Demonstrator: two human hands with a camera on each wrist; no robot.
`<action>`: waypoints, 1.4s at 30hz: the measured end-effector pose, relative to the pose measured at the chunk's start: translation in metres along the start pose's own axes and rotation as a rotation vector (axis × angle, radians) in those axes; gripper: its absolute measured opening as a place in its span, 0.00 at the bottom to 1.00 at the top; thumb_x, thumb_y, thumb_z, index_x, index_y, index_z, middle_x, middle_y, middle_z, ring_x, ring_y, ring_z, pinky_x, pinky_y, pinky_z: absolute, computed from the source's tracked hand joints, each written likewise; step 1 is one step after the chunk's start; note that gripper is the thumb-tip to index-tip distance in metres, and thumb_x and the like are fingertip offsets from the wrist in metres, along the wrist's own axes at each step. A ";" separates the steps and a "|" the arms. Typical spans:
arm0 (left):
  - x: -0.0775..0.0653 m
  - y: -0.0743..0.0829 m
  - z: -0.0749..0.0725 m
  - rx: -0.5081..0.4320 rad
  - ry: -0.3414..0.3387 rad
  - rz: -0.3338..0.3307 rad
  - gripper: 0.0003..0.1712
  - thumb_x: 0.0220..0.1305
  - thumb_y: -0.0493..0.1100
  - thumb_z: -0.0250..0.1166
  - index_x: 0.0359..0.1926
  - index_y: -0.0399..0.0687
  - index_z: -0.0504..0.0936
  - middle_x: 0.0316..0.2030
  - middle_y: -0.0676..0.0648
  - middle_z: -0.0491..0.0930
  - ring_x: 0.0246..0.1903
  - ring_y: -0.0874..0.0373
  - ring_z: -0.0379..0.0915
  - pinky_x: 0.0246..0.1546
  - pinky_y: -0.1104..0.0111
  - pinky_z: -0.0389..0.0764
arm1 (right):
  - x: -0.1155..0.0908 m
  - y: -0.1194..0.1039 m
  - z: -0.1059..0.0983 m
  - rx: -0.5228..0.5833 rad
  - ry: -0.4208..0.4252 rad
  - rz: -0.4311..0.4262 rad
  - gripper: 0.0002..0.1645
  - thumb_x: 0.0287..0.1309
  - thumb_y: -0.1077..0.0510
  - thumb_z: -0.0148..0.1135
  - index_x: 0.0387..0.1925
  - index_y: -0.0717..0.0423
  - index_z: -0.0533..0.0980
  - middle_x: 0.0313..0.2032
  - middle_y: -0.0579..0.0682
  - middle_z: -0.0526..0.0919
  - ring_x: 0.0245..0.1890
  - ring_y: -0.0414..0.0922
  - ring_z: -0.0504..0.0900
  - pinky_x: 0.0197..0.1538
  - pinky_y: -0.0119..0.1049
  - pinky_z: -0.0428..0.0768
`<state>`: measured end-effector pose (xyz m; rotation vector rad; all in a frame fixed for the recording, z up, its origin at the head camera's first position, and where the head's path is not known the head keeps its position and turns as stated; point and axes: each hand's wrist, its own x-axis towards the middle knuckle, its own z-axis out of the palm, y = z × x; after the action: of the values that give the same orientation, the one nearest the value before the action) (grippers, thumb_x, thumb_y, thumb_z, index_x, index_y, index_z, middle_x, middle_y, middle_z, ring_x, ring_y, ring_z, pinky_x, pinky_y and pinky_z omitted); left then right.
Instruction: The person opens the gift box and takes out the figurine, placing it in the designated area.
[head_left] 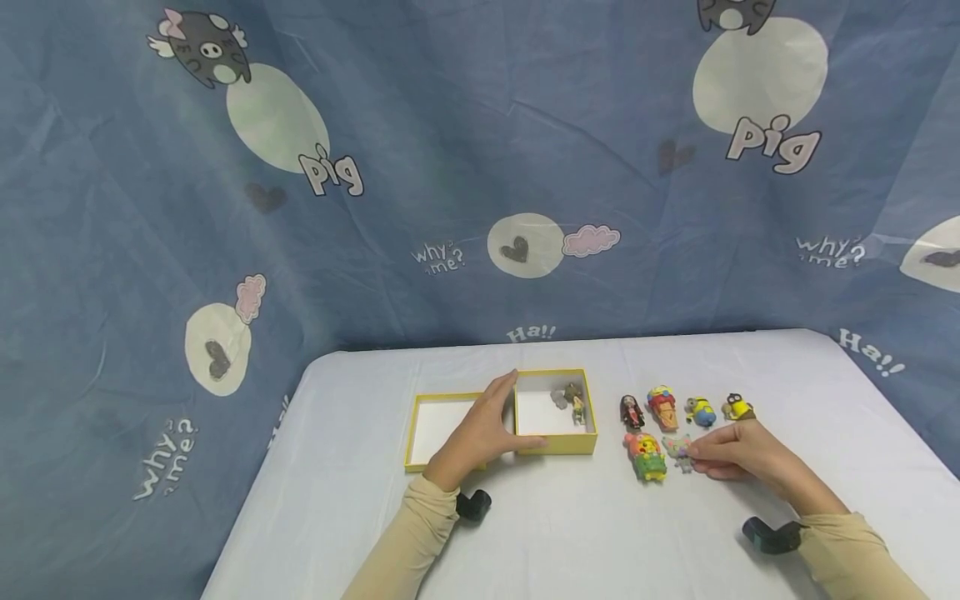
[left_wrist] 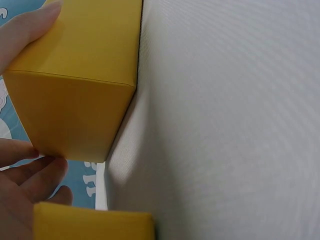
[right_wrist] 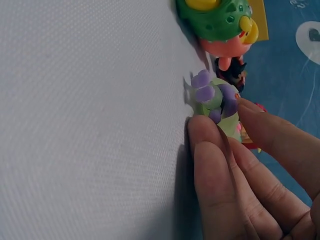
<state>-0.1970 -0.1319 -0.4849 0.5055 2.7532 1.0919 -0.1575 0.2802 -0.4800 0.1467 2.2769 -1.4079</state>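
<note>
My left hand (head_left: 480,429) grips the open yellow box (head_left: 558,444) at its left side. In the left wrist view the thumb (left_wrist: 37,22) lies on one yellow face and the other fingertips touch the far edge. A few small figurines (head_left: 577,410) are in the box, at its right. My right hand (head_left: 746,454) pinches a small pale figurine (head_left: 678,450) between thumb and fingers, low over the white tabletop. In the right wrist view this figurine (right_wrist: 215,95) has purple and pale green parts; the fingers hide some of it.
Left of the box lies a shallow yellow-edged lid (head_left: 444,396). Around the right hand stand or lie a pink-and-green figurine (head_left: 647,458), a dark-haired one (head_left: 632,412), a red-haired one (head_left: 663,410) and two yellow-and-blue Minion figures (head_left: 702,412). A blue printed cloth (head_left: 420,300) hangs behind.
</note>
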 end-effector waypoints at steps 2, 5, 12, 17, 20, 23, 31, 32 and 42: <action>0.001 0.000 0.000 0.003 0.002 0.000 0.73 0.46 0.69 0.80 0.84 0.54 0.49 0.82 0.46 0.51 0.80 0.44 0.51 0.77 0.47 0.63 | 0.001 0.000 0.000 -0.008 0.010 0.001 0.15 0.64 0.61 0.70 0.46 0.71 0.86 0.37 0.53 0.92 0.33 0.39 0.90 0.38 0.33 0.90; 0.001 -0.001 0.000 0.003 0.004 0.002 0.73 0.45 0.69 0.81 0.84 0.54 0.49 0.82 0.46 0.51 0.80 0.44 0.51 0.78 0.47 0.63 | 0.002 -0.001 0.000 -0.024 0.024 0.004 0.15 0.64 0.61 0.70 0.45 0.71 0.86 0.37 0.53 0.92 0.32 0.39 0.90 0.37 0.32 0.90; 0.001 -0.001 0.000 0.001 0.004 0.007 0.73 0.46 0.70 0.80 0.84 0.52 0.49 0.82 0.45 0.51 0.80 0.43 0.51 0.77 0.46 0.64 | 0.001 -0.002 0.002 -0.067 0.037 -0.013 0.16 0.63 0.60 0.71 0.45 0.71 0.86 0.38 0.55 0.92 0.33 0.39 0.90 0.37 0.32 0.90; 0.001 0.000 0.000 0.000 0.002 0.002 0.74 0.45 0.69 0.81 0.84 0.52 0.49 0.82 0.44 0.51 0.80 0.42 0.52 0.77 0.45 0.64 | 0.001 0.000 0.003 -0.026 -0.005 -0.030 0.19 0.64 0.59 0.71 0.48 0.73 0.84 0.39 0.55 0.92 0.33 0.39 0.90 0.38 0.32 0.90; 0.000 0.002 0.000 -0.002 0.000 -0.001 0.73 0.45 0.69 0.81 0.84 0.53 0.49 0.82 0.44 0.52 0.80 0.42 0.52 0.77 0.45 0.64 | 0.001 0.002 0.003 0.027 -0.034 -0.005 0.20 0.64 0.58 0.71 0.49 0.73 0.84 0.39 0.53 0.92 0.33 0.38 0.90 0.38 0.31 0.89; 0.000 0.001 0.000 -0.006 -0.002 -0.001 0.73 0.46 0.69 0.81 0.84 0.53 0.49 0.82 0.45 0.52 0.80 0.43 0.52 0.77 0.46 0.63 | 0.001 0.004 0.002 0.058 -0.055 0.017 0.19 0.65 0.59 0.70 0.50 0.72 0.84 0.40 0.52 0.92 0.34 0.38 0.90 0.39 0.31 0.89; -0.001 0.000 0.000 -0.004 0.002 -0.001 0.73 0.46 0.69 0.81 0.84 0.53 0.49 0.82 0.46 0.51 0.80 0.44 0.51 0.78 0.47 0.63 | -0.001 -0.003 -0.001 -0.019 -0.010 -0.014 0.14 0.63 0.63 0.70 0.47 0.70 0.86 0.42 0.56 0.92 0.36 0.38 0.90 0.40 0.32 0.90; -0.001 0.000 0.000 -0.003 0.001 -0.001 0.73 0.46 0.69 0.81 0.84 0.54 0.49 0.82 0.46 0.51 0.80 0.44 0.51 0.77 0.46 0.63 | -0.002 -0.004 -0.001 -0.040 -0.001 -0.011 0.14 0.62 0.63 0.71 0.46 0.69 0.86 0.42 0.56 0.92 0.36 0.38 0.90 0.40 0.32 0.90; 0.001 -0.002 0.001 -0.005 0.003 0.008 0.73 0.46 0.68 0.81 0.83 0.53 0.49 0.82 0.46 0.52 0.80 0.44 0.51 0.78 0.47 0.63 | -0.012 -0.028 -0.002 -0.333 0.078 -0.063 0.15 0.57 0.54 0.76 0.38 0.64 0.88 0.31 0.49 0.91 0.28 0.39 0.83 0.30 0.31 0.84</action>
<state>-0.1978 -0.1326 -0.4870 0.5158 2.7527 1.1021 -0.1562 0.2701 -0.4513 0.0244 2.5622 -1.0476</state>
